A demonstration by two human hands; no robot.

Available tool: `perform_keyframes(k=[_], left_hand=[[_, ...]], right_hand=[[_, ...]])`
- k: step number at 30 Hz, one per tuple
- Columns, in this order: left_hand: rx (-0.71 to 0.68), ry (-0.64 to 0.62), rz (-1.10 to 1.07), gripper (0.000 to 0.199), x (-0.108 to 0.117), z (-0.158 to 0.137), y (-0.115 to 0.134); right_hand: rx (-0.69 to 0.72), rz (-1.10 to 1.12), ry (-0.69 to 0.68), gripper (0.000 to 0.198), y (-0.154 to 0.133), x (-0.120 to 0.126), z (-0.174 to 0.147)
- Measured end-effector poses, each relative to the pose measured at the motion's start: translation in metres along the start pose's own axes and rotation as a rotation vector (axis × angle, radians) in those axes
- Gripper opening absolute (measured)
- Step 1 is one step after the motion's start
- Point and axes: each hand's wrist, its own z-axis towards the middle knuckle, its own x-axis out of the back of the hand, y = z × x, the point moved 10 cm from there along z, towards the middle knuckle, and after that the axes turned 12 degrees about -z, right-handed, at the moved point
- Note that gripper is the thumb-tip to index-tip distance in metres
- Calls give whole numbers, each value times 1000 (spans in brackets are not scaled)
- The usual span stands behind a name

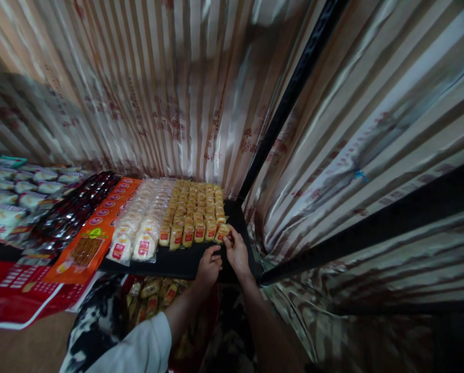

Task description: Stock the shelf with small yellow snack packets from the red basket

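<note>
Rows of small yellow snack packets (pixel 188 233) with red labels stand at the right end of a black shelf (pixel 185 259). My right hand (pixel 236 253) reaches the front right corner of these rows, its thumb and fingers closed on one snack packet (pixel 221 232). That packet sits beside the front row, slightly tilted. Just left and below, my left hand (pixel 208 267) hovers by the shelf's front edge with curled fingers, and nothing shows in them. Beneath my left forearm, a red-sided container holds more yellow packets (pixel 152 304), partly hidden.
White round packets (pixel 144 241), orange packs (pixel 86 246), dark shiny packs (pixel 67 215) and white-and-green bags (pixel 6 220) line the shelf leftward. A red printed bag (pixel 18 295) hangs at lower left. Dark metal posts (pixel 282 119) and striped sheeting (pixel 158 88) enclose the back and right.
</note>
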Motion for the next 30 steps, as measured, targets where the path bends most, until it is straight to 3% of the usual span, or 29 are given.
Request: perform_keyframes(k=[7, 16, 21, 26, 30], left_hand=[[4, -25, 39, 51, -3, 9, -3], [-64, -67, 3, 56, -6, 20, -2], [-94, -42, -11, 50, -1, 25, -6], [-109, -49, 65, 37, 1, 5, 6], [-202, -54, 182, 28, 25, -37, 19]], right_hand=[[14, 107, -3, 50, -1, -5, 0], [-49, 222, 104, 42, 12, -9, 0], [-49, 119, 97, 36, 13, -14, -3], [-32, 51, 121, 46, 2, -3, -11], [-8, 67, 226, 42, -20, 16, -43]])
